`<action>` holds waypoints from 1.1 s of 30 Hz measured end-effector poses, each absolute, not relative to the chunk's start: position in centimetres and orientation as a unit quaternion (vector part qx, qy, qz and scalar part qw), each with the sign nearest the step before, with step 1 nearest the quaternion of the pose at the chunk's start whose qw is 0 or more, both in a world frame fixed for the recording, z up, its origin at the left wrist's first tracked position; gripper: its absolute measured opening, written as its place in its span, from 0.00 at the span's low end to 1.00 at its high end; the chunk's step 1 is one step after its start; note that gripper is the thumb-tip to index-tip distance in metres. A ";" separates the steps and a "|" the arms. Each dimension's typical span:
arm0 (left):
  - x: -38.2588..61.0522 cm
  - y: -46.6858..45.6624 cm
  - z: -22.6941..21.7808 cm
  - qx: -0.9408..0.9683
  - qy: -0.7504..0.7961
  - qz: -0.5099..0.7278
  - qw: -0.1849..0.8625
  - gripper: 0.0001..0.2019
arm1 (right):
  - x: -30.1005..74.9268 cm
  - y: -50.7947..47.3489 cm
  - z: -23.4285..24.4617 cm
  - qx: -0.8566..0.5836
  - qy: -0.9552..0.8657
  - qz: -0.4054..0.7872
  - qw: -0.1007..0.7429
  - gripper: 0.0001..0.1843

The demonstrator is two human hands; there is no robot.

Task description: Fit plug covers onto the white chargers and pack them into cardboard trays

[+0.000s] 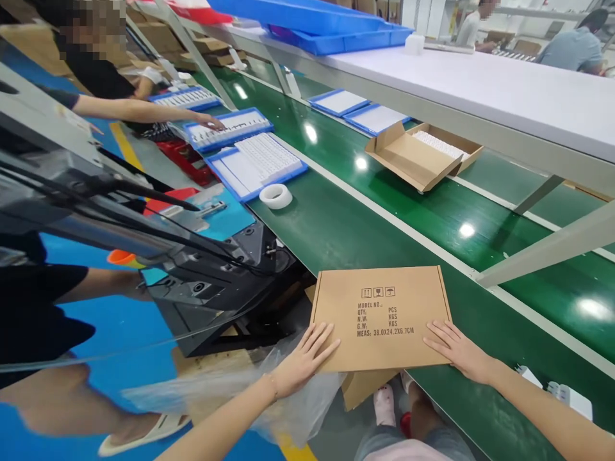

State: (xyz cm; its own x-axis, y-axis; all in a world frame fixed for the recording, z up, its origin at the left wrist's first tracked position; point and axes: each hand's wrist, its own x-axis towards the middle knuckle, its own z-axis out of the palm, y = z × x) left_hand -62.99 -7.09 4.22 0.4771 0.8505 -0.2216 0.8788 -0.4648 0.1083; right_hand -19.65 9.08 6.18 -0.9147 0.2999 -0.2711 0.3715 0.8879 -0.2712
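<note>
A closed brown cardboard box [382,317] with printed "MODEL NO." lines lies on the near edge of the green conveyor belt [346,224]. My left hand [305,358] rests flat on its near left corner, fingers stretched out. Near the box's right corner, my right hand [459,351] lies flat with its fingers spread. Neither hand grips anything. Below the box hangs another brown cardboard flap [365,387].
An open cardboard box [408,157] with white parts sits further along the belt. Blue trays of white parts [257,163] and a roll of tape [275,196] lie at the left edge. A black machine [216,288] and clear plastic bag [240,384] are at my left. Other people work nearby.
</note>
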 end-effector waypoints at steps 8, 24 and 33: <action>-62.7 -7.1 4.8 0.849 0.516 -0.075 0.087 0.39 | -19.5 8.9 6.8 0.178 0.960 -0.178 0.121 0.54; -49.5 -1.8 6.6 0.875 0.474 -0.073 0.068 0.52 | -26.0 8.4 8.2 0.094 0.970 -0.206 0.089 0.52; -51.7 0.5 6.9 0.863 0.496 -0.079 0.055 0.49 | -27.9 11.4 7.0 0.099 0.973 -0.199 0.054 0.46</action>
